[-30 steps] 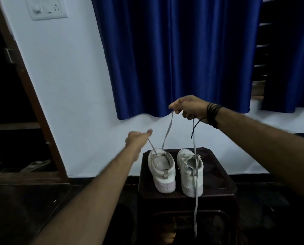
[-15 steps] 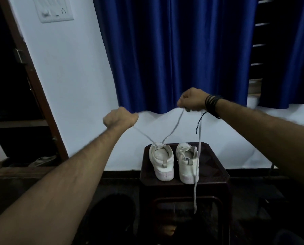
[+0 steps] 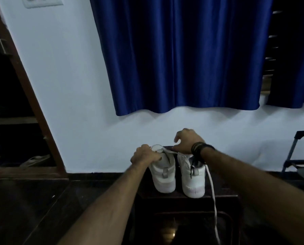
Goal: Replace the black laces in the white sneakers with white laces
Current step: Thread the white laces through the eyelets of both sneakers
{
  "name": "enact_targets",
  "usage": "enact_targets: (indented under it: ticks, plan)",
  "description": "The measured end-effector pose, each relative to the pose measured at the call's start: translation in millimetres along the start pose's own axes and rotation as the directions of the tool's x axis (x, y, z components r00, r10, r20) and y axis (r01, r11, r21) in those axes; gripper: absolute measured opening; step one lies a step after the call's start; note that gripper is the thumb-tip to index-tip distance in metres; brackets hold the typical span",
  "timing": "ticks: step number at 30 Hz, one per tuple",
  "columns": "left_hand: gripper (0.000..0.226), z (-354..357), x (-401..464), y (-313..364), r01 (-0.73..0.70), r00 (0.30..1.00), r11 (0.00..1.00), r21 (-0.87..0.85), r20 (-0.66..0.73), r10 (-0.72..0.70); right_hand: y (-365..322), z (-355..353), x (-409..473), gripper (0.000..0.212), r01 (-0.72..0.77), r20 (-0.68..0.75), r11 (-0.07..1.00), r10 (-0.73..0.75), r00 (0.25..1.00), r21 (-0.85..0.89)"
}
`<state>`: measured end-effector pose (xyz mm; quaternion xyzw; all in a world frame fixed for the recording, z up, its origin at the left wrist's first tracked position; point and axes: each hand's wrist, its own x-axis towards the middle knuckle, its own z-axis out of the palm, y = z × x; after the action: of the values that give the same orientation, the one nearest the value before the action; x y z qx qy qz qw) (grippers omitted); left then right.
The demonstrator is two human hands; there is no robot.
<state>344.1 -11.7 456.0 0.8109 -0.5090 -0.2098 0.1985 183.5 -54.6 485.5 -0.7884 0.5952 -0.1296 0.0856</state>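
setting: dim room, pale wall (image 3: 77, 103), blue curtain (image 3: 183, 55), dark floor; small dark desk (image 3: 223, 195) against the wall.
item: pair of white sneakers (image 3: 165, 174), heels toward the viewer, side by side on the desk.
left sneaker: white lace (image 3: 168, 152) crossing its top; left hand (image 3: 144, 155) curled over the collar, fingers closed, apparently on the lace end.
right sneaker (image 3: 193, 179): right hand (image 3: 186, 141) above the tongue, thumb and fingers pinched on the other end; a second white lace (image 3: 211, 188) trails loose off the desk edge; a dark strand (image 3: 193, 163) near its collar, unclear whether lace or wrist band.
status, judged: left shoe mid-lacing; right shoe likely not yet threaded.
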Motion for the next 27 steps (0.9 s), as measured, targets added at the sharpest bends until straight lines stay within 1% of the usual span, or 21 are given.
enact_targets:
  ticks: [1,2,4,6,7,8,9,11,12,14,15,16,17,20,23,24,25,26,27]
  plan:
    - [0.057,9,6,1,0.014,1.0,1.0,-0.022,-0.011,-0.014,-2,11,6,0.037,0.012,0.03,0.998,-0.013,0.999,0.062]
    - [0.054,18,10,3,0.02,0.999,1.0,-0.018,-0.04,-0.021,-4,22,9,0.035,0.02,0.053,0.996,-0.025,0.998,0.084]
    - [0.044,35,14,3,-0.014,0.991,1.0,0.028,-0.131,0.017,-7,44,17,0.034,0.038,0.071,0.999,-0.04,0.997,0.036]
    - [0.032,50,11,-2,-0.071,0.965,0.996,0.053,-0.251,0.082,-6,56,22,0.034,0.05,0.046,0.998,-0.048,0.998,-0.045]
    - [0.028,55,8,-6,-0.091,0.945,0.994,0.056,-0.311,0.104,-4,58,25,0.032,0.049,0.02,0.998,-0.048,0.999,-0.041]
    - [0.025,59,6,-9,-0.101,0.922,0.993,0.057,-0.369,0.115,-2,59,28,0.028,0.04,0.002,0.999,-0.04,0.999,0.008]
    - [0.023,62,3,-12,-0.101,0.901,0.994,0.049,-0.42,0.113,0,58,32,0.027,0.034,-0.009,0.995,-0.034,0.999,0.095]
    - [0.019,66,-3,-18,-0.109,0.864,0.994,0.019,-0.493,0.104,3,50,37,0.038,0.04,-0.034,0.946,-0.031,0.999,0.321]
    - [0.017,68,-5,-19,-0.12,0.847,0.993,0.006,-0.521,0.105,2,43,39,0.039,0.041,-0.045,0.888,-0.024,0.999,0.458]
    - [0.017,70,-9,-21,-0.134,0.818,0.991,-0.007,-0.565,0.106,0,25,43,0.034,-0.009,-0.003,0.712,0.016,1.0,0.702]
    - [0.017,72,-11,-22,-0.14,0.805,0.99,-0.004,-0.583,0.112,0,16,45,0.033,-0.046,0.043,0.636,0.02,0.999,0.77]
    - [0.018,73,-13,-23,-0.152,0.795,0.988,0.008,-0.593,0.127,1,10,48,0.033,-0.069,0.077,0.592,0.011,0.997,0.803]
    - [0.019,73,-16,-24,-0.166,0.786,0.986,0.021,-0.601,0.145,2,5,51,0.033,-0.076,0.089,0.592,0.007,0.996,0.803]
    - [0.026,74,-23,-27,-0.199,0.762,0.979,0.047,-0.621,0.185,-1,-6,59,0.031,-0.025,0.043,0.719,-0.006,0.999,0.694]
    - [0.028,74,-25,-27,-0.217,0.761,0.974,0.062,-0.614,0.209,-15,-14,59,0.029,0.078,0.056,0.778,-0.144,0.988,0.623]
    - [0.026,74,-24,-27,-0.22,0.767,0.974,0.055,-0.608,0.207,-20,-14,59,0.027,0.129,0.067,0.819,-0.2,0.978,0.559]
    - [0.024,75,-22,-27,-0.224,0.774,0.974,0.041,-0.6,0.204,-26,-12,58,0.024,0.182,0.08,0.869,-0.245,0.966,0.46]
    - [0.022,75,-21,-27,-0.231,0.779,0.973,0.024,-0.595,0.2,-32,-6,60,0.02,0.223,0.087,0.911,-0.268,0.96,0.346]
    - [0.02,76,-19,-26,-0.24,0.782,0.971,0.004,-0.591,0.196,-36,1,63,0.014,0.234,0.085,0.945,-0.259,0.962,0.227]
